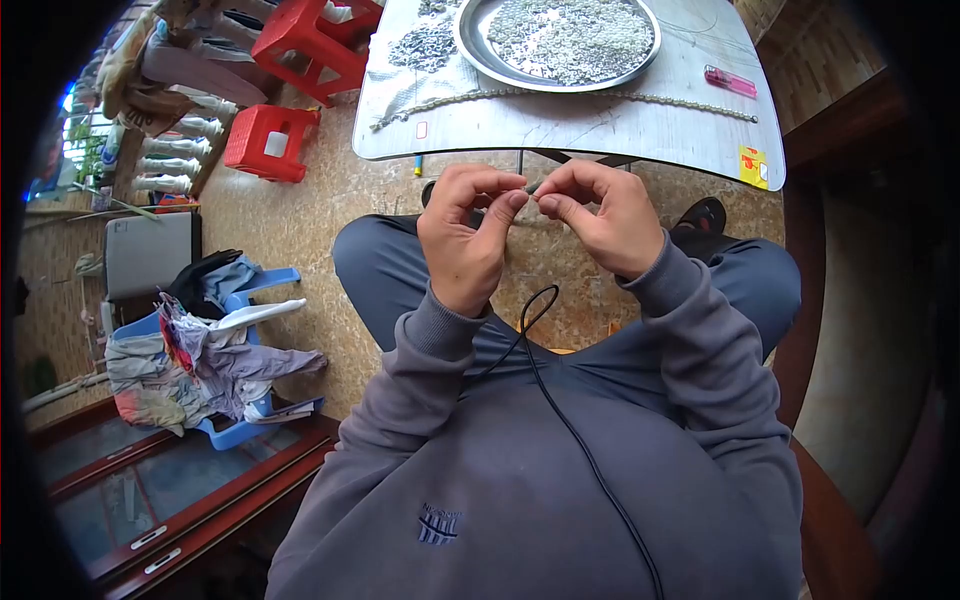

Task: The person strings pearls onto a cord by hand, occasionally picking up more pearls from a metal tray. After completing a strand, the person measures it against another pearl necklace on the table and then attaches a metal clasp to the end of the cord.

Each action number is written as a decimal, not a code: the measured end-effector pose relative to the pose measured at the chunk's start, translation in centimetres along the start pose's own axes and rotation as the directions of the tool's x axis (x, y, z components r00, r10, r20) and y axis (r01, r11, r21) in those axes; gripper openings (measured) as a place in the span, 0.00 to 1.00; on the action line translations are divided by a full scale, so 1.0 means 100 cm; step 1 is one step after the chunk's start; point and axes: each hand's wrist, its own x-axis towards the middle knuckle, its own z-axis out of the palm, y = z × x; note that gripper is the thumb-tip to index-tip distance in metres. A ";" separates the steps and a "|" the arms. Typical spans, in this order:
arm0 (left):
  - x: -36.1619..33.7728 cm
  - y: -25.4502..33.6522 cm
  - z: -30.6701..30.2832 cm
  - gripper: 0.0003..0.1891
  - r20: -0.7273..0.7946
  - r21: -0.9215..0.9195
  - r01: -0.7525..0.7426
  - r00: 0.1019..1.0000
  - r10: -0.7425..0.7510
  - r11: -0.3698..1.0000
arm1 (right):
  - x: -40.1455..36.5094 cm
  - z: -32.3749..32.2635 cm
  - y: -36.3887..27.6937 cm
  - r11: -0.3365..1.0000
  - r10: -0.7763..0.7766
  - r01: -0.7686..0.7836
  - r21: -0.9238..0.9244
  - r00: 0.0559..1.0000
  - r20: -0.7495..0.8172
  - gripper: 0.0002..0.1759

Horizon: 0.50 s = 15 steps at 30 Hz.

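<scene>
My left hand (462, 235) and my right hand (607, 215) meet over my lap, just in front of the table edge. Thumb and forefinger are pinched together on each, the fingertips almost touching. Whatever sits between them is too small to make out. On the white table (480, 133) beyond, a round metal tray (470, 62) holds a heap of small pale, shiny pieces (575, 40). A long thin beaded-looking strand (690, 103) runs across the tabletop before the tray. Small dark grey pieces (425, 45) lie in a pile to its left.
A pink lighter (730, 81) and a yellow label (753, 166) are at the table's right. Red stools (268, 143) stand to the left. Clothes cover a blue plastic chair (232, 432) at lower left. A black cable (575, 425) hangs down my front.
</scene>
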 end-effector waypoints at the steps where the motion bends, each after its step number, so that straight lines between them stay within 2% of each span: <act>1: 0.000 0.000 0.000 0.05 0.002 -0.002 0.001 1.000 -0.001 1.000 | 0.000 0.000 0.000 1.000 -0.006 0.006 0.005 1.000 -0.004 0.05; 15: -0.004 -0.004 0.002 0.05 0.004 -0.018 0.012 1.000 -0.012 1.000 | 0.000 0.000 0.001 1.000 -0.030 0.030 -0.004 1.000 -0.007 0.05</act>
